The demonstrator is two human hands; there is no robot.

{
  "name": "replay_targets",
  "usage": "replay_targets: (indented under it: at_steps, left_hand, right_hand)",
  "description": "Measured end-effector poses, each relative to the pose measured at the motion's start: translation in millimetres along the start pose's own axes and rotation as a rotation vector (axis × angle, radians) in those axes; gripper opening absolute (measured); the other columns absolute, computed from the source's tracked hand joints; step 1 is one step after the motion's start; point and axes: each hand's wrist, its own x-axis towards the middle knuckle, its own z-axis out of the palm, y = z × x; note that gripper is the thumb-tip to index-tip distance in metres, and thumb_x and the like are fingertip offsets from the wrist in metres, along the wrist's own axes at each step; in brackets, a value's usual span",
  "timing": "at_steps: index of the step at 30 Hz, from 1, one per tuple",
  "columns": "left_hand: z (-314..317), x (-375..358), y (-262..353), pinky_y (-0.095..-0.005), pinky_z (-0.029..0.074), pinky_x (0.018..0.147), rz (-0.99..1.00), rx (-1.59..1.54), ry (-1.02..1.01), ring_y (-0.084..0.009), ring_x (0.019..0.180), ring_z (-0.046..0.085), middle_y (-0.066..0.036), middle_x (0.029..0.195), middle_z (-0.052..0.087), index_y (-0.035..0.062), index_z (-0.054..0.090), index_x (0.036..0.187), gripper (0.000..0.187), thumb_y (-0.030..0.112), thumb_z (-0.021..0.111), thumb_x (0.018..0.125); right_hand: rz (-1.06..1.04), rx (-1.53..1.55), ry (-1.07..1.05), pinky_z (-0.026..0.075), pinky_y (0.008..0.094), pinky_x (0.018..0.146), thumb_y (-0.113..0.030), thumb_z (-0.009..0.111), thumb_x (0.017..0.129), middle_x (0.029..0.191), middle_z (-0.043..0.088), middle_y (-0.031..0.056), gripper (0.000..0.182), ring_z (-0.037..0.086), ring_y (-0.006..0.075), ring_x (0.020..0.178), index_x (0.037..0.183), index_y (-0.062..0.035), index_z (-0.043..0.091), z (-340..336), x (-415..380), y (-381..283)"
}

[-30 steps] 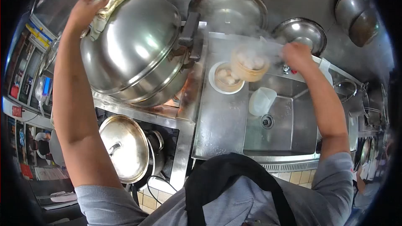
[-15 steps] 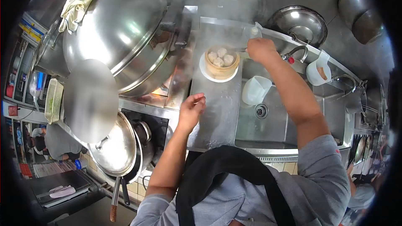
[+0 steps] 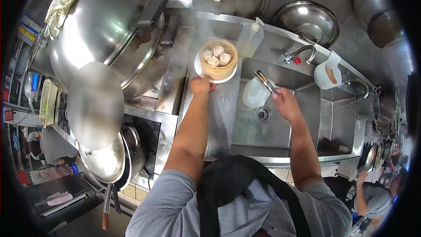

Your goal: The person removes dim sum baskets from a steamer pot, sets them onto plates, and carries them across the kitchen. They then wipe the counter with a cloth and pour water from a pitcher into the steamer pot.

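Note:
A round bamboo steamer [image 3: 218,71] with several pale dumplings [image 3: 215,55] in it sits on a white plate [image 3: 198,66] on the steel counter. My left hand [image 3: 202,86] grips the near edge of that plate, fingers partly hidden beneath it. Over the sink, my right hand [image 3: 285,102] is closed on metal tongs [image 3: 265,82], whose tips point up and left. Behind the tongs, a translucent plastic jug [image 3: 253,94] lies in the sink basin. A pump bottle [image 3: 250,39] stands right of the steamer.
A large domed steel steamer pot [image 3: 96,26] stands at the left, with steam rising nearby. Lidded pans [image 3: 103,158] are below it. Taps [image 3: 302,55] and a hanging jug [image 3: 325,75] line the sink's back edge. Another person [image 3: 372,197] is at the far right.
My left hand has moved up to the plate's edge. My right hand has come away from beside the steamer, down and right over the sink, with the tongs now plainly visible.

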Motion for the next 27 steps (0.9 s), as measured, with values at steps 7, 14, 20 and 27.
replay_targets:
  at_steps: [7, 14, 20, 27]
  left_hand:
    - [-56.2, -61.4, -28.9, -0.0326, 0.055, 0.042, -0.036, 0.07, -0.059, -0.0249, 0.055, 0.067, -0.018, 0.07, 0.064, 0.0007, 0.044, 0.083, 0.015, 0.0, 0.059, 0.086]
    - [-144.9, -112.8, -55.6, -0.0285, 0.055, 0.049, -0.112, 0.254, -0.094, -0.0191, 0.054, 0.066, -0.013, 0.071, 0.065, -0.0018, 0.054, 0.093, 0.016, 0.008, 0.062, 0.084]
    - [-175.1, -128.7, -57.0, -0.0287, 0.053, 0.046, 0.033, 0.301, -0.057, -0.0174, 0.052, 0.064, -0.01, 0.074, 0.064, -0.002, 0.061, 0.09, 0.01, 0.005, 0.061, 0.082]
    - [-207.4, -173.8, -47.0, -0.0262, 0.05, 0.052, 0.206, 0.331, 0.031, -0.0128, 0.058, 0.062, -0.006, 0.074, 0.065, -0.0049, 0.061, 0.109, 0.026, 0.009, 0.061, 0.087]
  right_hand:
    - [-0.23, 0.006, 0.064, 0.049, 0.0384, 0.079, -0.023, 0.063, 0.091, 0.098, 0.067, 0.0171, 0.03, 0.065, 0.0304, 0.089, 0.112, -0.0027, 0.061, -16.0, -34.0, -24.8]
    - [-0.619, -0.385, -0.097, 0.05, 0.0409, 0.076, -0.023, 0.07, 0.083, 0.099, 0.065, 0.0098, 0.031, 0.064, 0.0319, 0.091, 0.109, -0.0083, 0.063, -20.1, -35.3, -102.9]
    - [-0.909, -0.532, -0.182, 0.05, 0.0424, 0.072, -0.022, 0.071, 0.081, 0.095, 0.064, 0.0078, 0.031, 0.064, 0.0318, 0.087, 0.108, -0.0097, 0.064, 6.1, -23.2, -121.4]
    - [-0.973, -0.515, -0.211, 0.051, 0.0417, 0.074, -0.022, 0.069, 0.082, 0.091, 0.064, 0.0085, 0.027, 0.064, 0.0288, 0.089, 0.105, -0.0091, 0.066, 23.2, -14.2, -130.2]
